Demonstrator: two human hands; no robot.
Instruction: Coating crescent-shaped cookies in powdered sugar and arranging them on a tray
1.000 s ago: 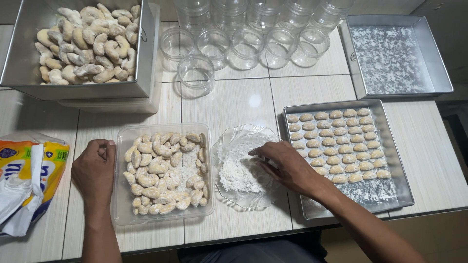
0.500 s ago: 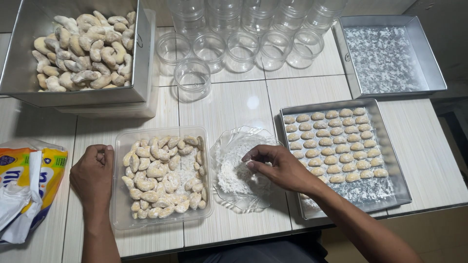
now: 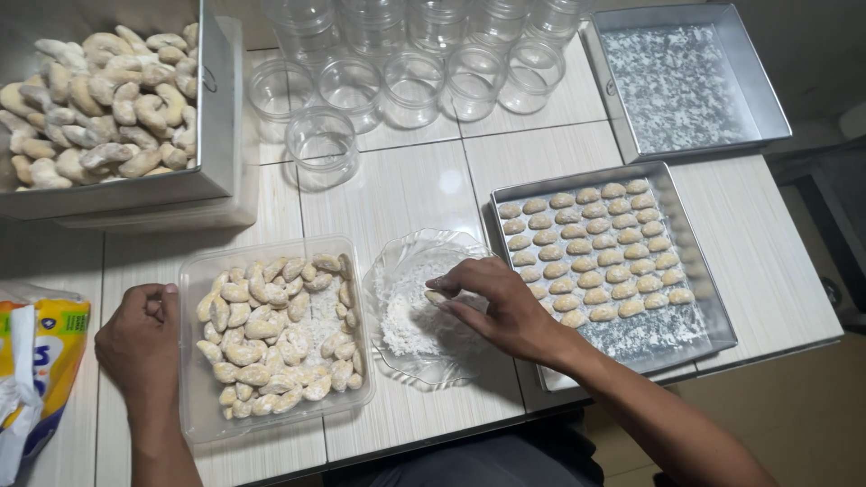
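Note:
My right hand [image 3: 492,302] reaches into a clear glass bowl [image 3: 397,261] of white powdered sugar and pinches a small crescent cookie [image 3: 437,297] at its fingertips. My left hand [image 3: 140,343] is curled in a loose fist against the left side of a clear plastic tub [image 3: 194,415] filled with sugar-coated crescent cookies. To the right of the bowl lies a metal baking tray [image 3: 699,271] with rows of plain baked cookies.
A metal pan [image 3: 212,135] heaped with coated cookies stands at the back left. Several clear plastic jars [image 3: 410,86] line the back. A second metal tray [image 3: 767,99] dusted with sugar is at the back right. A yellow bag [image 3: 41,361] lies at the left edge.
My right hand has drawn a little left and deeper into the sugar bowl, now pinching a cookie. My left hand stays beside the tub.

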